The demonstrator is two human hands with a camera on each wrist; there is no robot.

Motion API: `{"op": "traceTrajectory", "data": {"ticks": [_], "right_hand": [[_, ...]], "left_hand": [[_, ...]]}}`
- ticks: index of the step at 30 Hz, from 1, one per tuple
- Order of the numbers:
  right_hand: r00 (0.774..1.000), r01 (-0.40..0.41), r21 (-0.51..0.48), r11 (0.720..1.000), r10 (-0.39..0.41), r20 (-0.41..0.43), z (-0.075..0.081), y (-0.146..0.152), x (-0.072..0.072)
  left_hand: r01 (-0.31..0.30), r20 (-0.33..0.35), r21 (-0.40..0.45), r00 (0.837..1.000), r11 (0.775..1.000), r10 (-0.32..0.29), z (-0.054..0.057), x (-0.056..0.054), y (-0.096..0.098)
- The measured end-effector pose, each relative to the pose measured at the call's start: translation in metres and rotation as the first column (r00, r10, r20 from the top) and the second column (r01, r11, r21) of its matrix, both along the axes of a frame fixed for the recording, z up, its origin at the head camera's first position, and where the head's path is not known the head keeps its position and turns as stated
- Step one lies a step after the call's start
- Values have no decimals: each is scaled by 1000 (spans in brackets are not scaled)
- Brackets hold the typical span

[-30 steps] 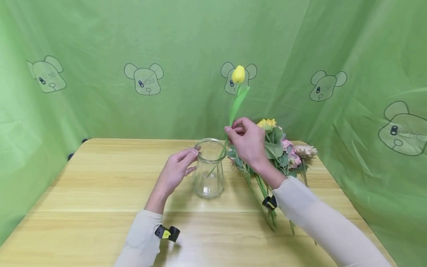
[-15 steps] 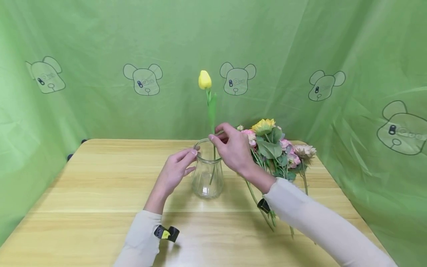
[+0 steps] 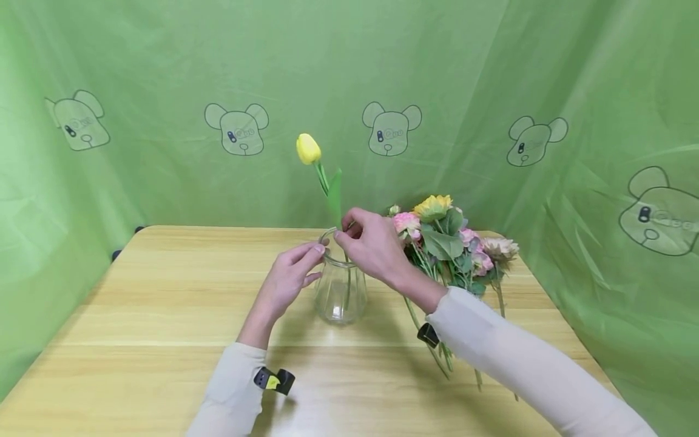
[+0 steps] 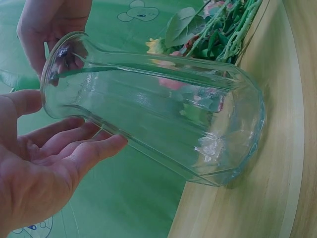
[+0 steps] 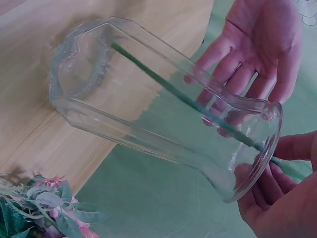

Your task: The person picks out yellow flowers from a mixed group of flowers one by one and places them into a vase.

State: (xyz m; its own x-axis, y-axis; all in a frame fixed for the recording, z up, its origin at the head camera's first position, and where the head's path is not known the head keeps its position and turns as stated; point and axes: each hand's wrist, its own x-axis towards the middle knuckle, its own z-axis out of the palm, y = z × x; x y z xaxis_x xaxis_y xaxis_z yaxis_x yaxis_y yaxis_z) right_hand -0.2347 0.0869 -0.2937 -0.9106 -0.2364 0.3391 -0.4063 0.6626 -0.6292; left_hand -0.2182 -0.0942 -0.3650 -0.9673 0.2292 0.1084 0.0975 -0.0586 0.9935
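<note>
A clear glass vase [image 3: 334, 297] stands upright on the table, its rim flared. My left hand [image 3: 284, 279] steadies it at the left of the rim, thumb on the lip and fingers along the neck. The yellow tulip [image 3: 309, 149] leans left above the vase, with a green leaf beside its stem. At the mouth my right hand [image 3: 377, 247] pinches the tulip's stem between thumb and fingers. The right wrist view shows the green stem [image 5: 168, 87] running inside the glass, its end close to the base.
A loose bunch of flowers [image 3: 445, 240], pink, yellow and cream with green leaves, lies right of the vase, stems pointing toward the front. The wooden table [image 3: 164, 303] is bordered by a green curtain [image 3: 306, 60] with printed bear heads.
My right hand has moved left and slightly down to the vase's mouth. The tulip has swung from leaning right to leaning left, and its stem sits deeper. The left hand stays put.
</note>
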Motion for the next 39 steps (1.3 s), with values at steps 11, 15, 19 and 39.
{"op": "traceTrajectory", "data": {"ticks": [11, 15, 19, 39], "right_hand": [[999, -21, 96, 995, 18, 32, 0, -5, -2], [999, -21, 145, 989, 14, 49, 0, -7, -2], [999, -27, 191, 981, 19, 45, 0, -8, -3], [998, -53, 275, 960, 58, -9, -2, -9, -5]], "left_hand": [[-7, 11, 5, 1000, 1000, 7, 1, 0, 0], [-11, 15, 4, 1000, 1000, 11, 0, -1, 0], [-11, 17, 0, 1000, 1000, 11, 0, -1, 0], [-1, 9, -6, 1000, 1000, 1, 0, -1, -1]]}}
